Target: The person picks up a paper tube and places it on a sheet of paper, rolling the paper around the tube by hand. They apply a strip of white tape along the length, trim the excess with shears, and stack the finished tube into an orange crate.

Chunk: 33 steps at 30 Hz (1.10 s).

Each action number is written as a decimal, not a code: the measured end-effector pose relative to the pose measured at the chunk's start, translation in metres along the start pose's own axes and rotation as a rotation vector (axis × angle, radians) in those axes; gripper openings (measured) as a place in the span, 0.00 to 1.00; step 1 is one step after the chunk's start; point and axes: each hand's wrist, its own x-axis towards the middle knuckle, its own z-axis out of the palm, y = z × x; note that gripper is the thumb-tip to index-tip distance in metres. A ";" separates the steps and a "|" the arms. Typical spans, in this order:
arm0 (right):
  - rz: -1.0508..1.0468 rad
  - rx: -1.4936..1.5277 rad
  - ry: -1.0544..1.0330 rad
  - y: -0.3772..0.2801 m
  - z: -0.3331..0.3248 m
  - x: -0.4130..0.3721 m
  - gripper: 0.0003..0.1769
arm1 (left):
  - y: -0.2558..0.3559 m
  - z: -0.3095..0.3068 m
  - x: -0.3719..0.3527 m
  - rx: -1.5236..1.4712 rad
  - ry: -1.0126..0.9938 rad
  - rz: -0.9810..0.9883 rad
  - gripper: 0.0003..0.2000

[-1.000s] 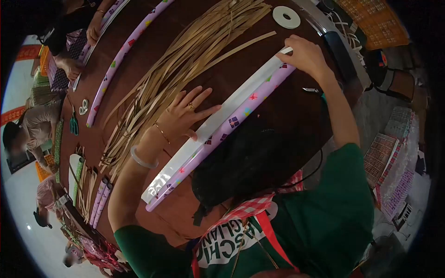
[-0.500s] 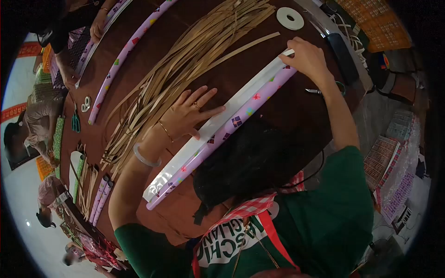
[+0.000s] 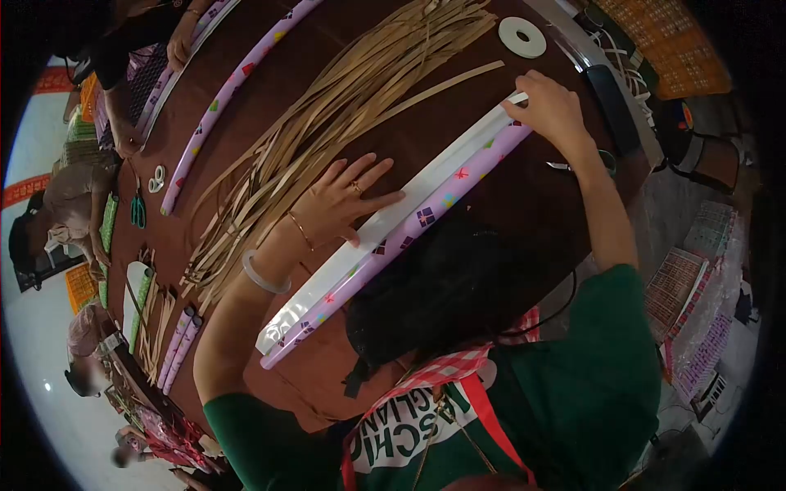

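Note:
A long strip wrapped in purple patterned paper with a white flap along its far side lies diagonally on the dark brown table. My left hand rests flat, fingers spread, on the white flap near the strip's middle. My right hand pinches the strip's far end. A mass of long tan strips lies just beyond my left hand. My dark hair hangs over the near part of the strip.
A white tape roll sits at the table's far end. Scissors lie by my right forearm. Another purple wrapped strip lies across the table, where another person's hands work. Green scissors and short wrapped pieces lie at left.
My head has shifted slightly, so everything sits a little lower and to the right in view. Both hands keep their places on the strip.

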 end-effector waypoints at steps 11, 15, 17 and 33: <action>0.019 0.022 -0.009 -0.005 0.000 0.000 0.18 | -0.002 -0.001 0.000 -0.027 -0.002 0.002 0.52; 0.040 0.016 -0.008 -0.009 0.002 0.000 0.16 | -0.001 -0.003 0.001 -0.008 -0.007 0.033 0.53; 0.033 0.002 0.001 -0.011 0.004 0.001 0.16 | 0.001 -0.008 0.003 -0.023 -0.042 0.040 0.53; 0.018 0.023 0.069 -0.011 0.010 0.000 0.15 | 0.005 -0.009 0.011 0.071 -0.169 0.147 0.40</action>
